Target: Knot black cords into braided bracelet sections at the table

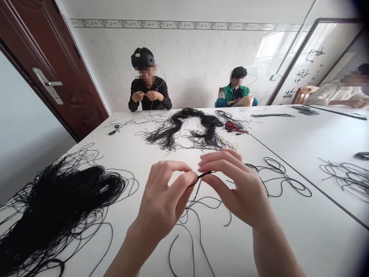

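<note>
Between my two hands a black cord point(205, 174) is held just above the white table point(230, 246). My left hand point(168, 192) pinches one part of it between thumb and fingertips. Thumb and forefinger of my right hand point(238, 184) close on a thicker, knotted-looking stretch beside it; its other fingers are raised and bent. Loose cord ends point(198, 223) hang from the held part and curl on the tabletop below. Fine detail of the knot is too small to make out.
A big tangled bundle of black cord point(66, 200) lies at left, another bundle point(175, 127) farther back. Scissors point(114, 130), red-handled scissors point(232, 126) and cord coils point(346, 175) rest around. Several people sit across, one person point(150, 94) handling cord. A door point(49, 57) stands at left.
</note>
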The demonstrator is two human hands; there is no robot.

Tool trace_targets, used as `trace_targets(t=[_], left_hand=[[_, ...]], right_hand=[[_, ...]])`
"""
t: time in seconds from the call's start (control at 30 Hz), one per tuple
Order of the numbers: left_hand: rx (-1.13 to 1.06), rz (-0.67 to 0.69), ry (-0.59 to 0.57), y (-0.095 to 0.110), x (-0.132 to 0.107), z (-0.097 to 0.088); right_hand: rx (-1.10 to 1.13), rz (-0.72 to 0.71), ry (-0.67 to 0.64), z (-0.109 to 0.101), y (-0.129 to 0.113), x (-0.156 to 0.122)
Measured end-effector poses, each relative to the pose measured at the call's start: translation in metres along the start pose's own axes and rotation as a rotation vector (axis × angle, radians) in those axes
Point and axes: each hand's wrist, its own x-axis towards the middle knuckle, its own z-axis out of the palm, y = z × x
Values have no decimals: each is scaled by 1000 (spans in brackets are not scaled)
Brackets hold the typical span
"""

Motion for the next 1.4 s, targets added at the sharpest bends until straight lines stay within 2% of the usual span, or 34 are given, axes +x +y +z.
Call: trace_targets(t=[0.03,0.1,0.2,0.27,0.37,0.43,0.57,0.67,0.8,1.0,1.23,1.4], left_hand=[[-50,-28,0,1,0,-1],[-249,-172,-24,4,-1,-2],[-688,-493,-110,11,1,-6],[-903,-703,-130,15,4,-9],[-971,-951,-119,19,9,-11],[-945,-1021,-128,19,11,-12],[-929,-1042,-174,14,10,-13],[-909,-998,-227,11,9,-14],[-825,-937,-230,13,6,-15],[-550,-655,-202,16,-1,-12],[-657,-769,-246,17,6,-10],[-603,-741,-159,17,7,-8]], right_hand=[[36,6,-7,2,0,0],[88,8,7,4,0,0],[103,-22,37,5,-2,0],[100,-36,36,5,-3,1],[90,-41,38,5,-5,1],[83,-45,43,6,-5,1],[61,-55,59,8,-5,0],[98,-82,28,9,-5,0],[109,-111,9,9,-4,-1],[20,-122,-14,5,-4,-2],[-30,-98,95,6,-3,0],[-65,-103,89,5,-3,1]])
